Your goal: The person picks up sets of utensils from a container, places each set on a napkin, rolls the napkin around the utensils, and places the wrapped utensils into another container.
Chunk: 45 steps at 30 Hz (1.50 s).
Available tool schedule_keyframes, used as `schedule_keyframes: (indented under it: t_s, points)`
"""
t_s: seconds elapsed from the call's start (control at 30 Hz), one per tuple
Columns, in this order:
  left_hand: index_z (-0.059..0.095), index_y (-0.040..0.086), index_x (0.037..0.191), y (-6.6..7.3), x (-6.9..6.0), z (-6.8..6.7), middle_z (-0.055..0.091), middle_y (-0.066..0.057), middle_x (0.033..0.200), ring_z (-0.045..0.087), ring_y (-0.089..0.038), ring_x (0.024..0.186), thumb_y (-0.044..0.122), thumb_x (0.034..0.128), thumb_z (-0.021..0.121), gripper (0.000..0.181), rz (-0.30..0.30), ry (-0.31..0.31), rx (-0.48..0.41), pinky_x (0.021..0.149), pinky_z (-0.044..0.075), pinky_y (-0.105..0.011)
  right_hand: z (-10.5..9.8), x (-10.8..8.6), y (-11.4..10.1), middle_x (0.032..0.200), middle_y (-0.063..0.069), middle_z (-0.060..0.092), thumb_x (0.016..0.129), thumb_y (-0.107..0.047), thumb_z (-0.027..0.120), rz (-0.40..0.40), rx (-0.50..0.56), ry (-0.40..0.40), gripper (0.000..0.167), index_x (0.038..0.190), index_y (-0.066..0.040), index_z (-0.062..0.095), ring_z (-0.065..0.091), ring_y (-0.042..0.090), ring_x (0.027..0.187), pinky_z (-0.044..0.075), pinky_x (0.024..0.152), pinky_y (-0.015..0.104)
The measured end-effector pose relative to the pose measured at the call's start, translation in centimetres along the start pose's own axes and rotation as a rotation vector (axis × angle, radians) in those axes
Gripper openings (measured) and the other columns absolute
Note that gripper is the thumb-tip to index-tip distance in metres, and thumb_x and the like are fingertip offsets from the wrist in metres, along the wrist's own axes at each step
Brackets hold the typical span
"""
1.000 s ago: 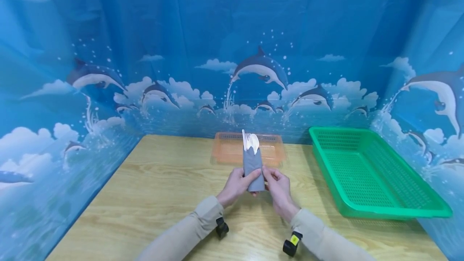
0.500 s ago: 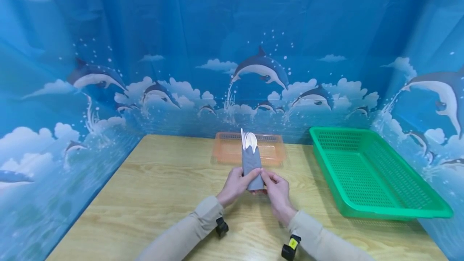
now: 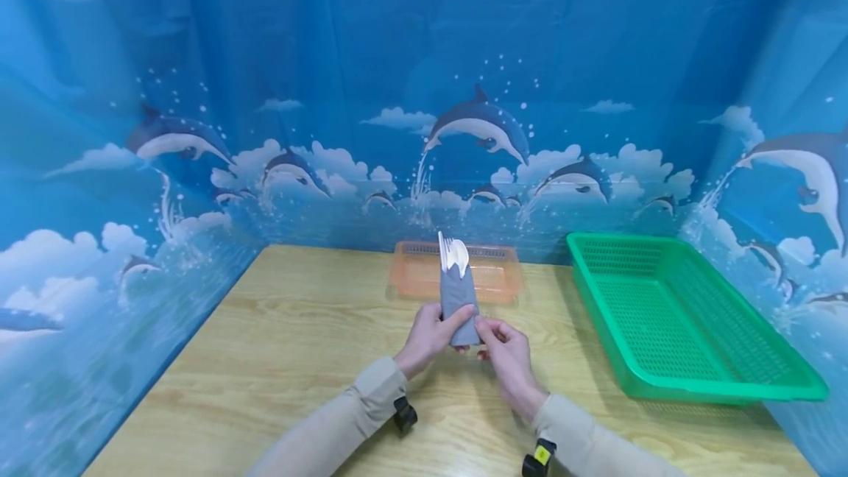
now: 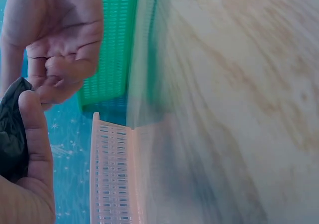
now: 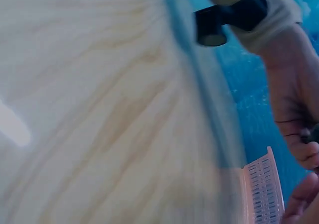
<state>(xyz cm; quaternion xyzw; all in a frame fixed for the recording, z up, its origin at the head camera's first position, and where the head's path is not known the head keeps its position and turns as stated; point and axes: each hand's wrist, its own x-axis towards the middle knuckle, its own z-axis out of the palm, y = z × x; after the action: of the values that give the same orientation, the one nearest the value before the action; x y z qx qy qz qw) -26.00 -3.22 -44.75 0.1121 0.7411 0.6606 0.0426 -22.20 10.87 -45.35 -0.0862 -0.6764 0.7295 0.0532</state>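
Note:
A grey napkin (image 3: 458, 300) is folded into a narrow wrap, tilted up above the table. White cutlery, a fork (image 3: 446, 250) and a spoon (image 3: 458, 256), sticks out of its top. My left hand (image 3: 424, 337) grips the wrap's lower left part, thumb across the front and fingers behind. At the lower right edge, my right hand (image 3: 506, 359) pinches the napkin between thumb and index finger, its other fingers curled. The left wrist view shows a dark end of the napkin (image 4: 12, 134) beside the left thumb, with the right hand (image 4: 55, 50) close by.
An orange plastic basket (image 3: 417, 278) stands behind the wrap at the table's back edge. To the right is a larger green basket (image 3: 662, 330). The wooden table (image 3: 285, 359) lies beneath, with a blue dolphin-print curtain (image 3: 397, 35) around it.
The wrap has shifted slightly left and up, its top tilting a little further left. My right fingers have slid slightly down along its right edge. The left hand keeps its grip.

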Motion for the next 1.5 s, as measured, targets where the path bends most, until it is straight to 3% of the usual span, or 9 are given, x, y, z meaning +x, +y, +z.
schedule_keyframes:
  t_s: [0.2,0.3,0.5,0.7,0.8,1.03,1.3,1.5]
  points:
    - [0.071,0.004,0.099,0.2,0.1,-0.1,0.073,-0.009,0.081,0.066,-0.014,0.061,0.047,0.0920,0.064,0.044,0.001,0.058,0.021,0.058,0.057,-0.032,-0.6,-0.4,0.6,0.075,0.002,0.068,0.093,-0.014,0.067,-0.043,-0.035,-0.106,0.022,0.102,0.007,0.066,0.062,0.008,0.065,0.053,0.056,0.022]
    - [0.070,0.002,0.099,0.0,0.3,-0.1,0.073,-0.011,0.079,0.065,-0.013,0.057,0.043,0.0935,0.064,0.042,0.002,0.050,0.013,0.058,0.058,-0.036,-0.8,-0.2,0.7,0.075,0.004,0.068,0.093,-0.011,0.067,-0.035,-0.002,-0.133,0.018,0.097,0.006,0.067,0.062,0.008,0.063,0.054,0.056,0.021]
    - [0.069,-0.001,0.100,-0.1,0.2,0.0,0.073,-0.014,0.079,0.063,-0.013,0.054,0.034,0.0971,0.061,0.035,0.006,0.037,-0.004,0.059,0.059,-0.042,-1.4,0.0,0.6,0.073,0.001,0.068,0.092,-0.012,0.067,0.085,0.060,-0.176,0.011,0.086,-0.003,0.070,0.063,0.008,0.064,0.051,0.056,0.019]
    - [0.070,0.000,0.098,-0.1,0.2,0.0,0.073,-0.013,0.080,0.064,-0.013,0.055,0.039,0.0944,0.064,0.040,0.011,0.028,-0.005,0.059,0.059,-0.041,-1.7,-0.1,0.4,0.075,-0.001,0.069,0.091,-0.014,0.069,0.151,0.096,-0.188,0.009,0.083,-0.010,0.070,0.063,0.009,0.068,0.050,0.057,0.019]
    - [0.069,0.000,0.099,-0.2,0.1,0.0,0.073,-0.013,0.080,0.065,-0.014,0.056,0.041,0.0939,0.064,0.042,0.009,0.000,-0.034,0.057,0.059,-0.037,-1.8,0.0,0.3,0.080,-0.001,0.067,0.091,-0.020,0.070,0.158,0.063,-0.195,0.011,0.088,-0.009,0.069,0.062,0.011,0.074,0.051,0.059,0.022]
    - [0.069,0.002,0.103,-0.4,-0.3,0.3,0.073,-0.012,0.079,0.066,-0.017,0.055,0.045,0.0940,0.062,0.044,-0.022,-0.083,-0.079,0.056,0.059,-0.036,-2.2,0.4,-0.6,0.097,0.002,0.069,0.091,-0.022,0.070,0.088,-0.052,-0.197,0.037,0.118,0.002,0.064,0.062,0.012,0.082,0.054,0.068,0.025]
    - [0.069,0.002,0.102,0.0,-0.5,0.9,0.072,-0.013,0.074,0.063,-0.017,0.049,0.048,0.0972,0.055,0.047,-0.016,-0.113,-0.049,0.049,0.057,-0.035,-2.8,0.5,-2.4,0.097,0.005,0.072,0.092,-0.019,0.069,0.119,-0.140,-0.266,0.036,0.119,0.004,0.065,0.068,0.014,0.084,0.057,0.073,0.028]
    - [0.068,0.004,0.103,0.4,-0.6,1.4,0.072,-0.012,0.075,0.063,-0.017,0.049,0.046,0.0973,0.056,0.044,-0.014,-0.136,-0.060,0.049,0.056,-0.034,-3.4,0.5,-3.8,0.098,0.006,0.072,0.094,-0.020,0.067,0.150,-0.193,-0.275,0.034,0.119,0.004,0.065,0.069,0.015,0.084,0.059,0.077,0.033]
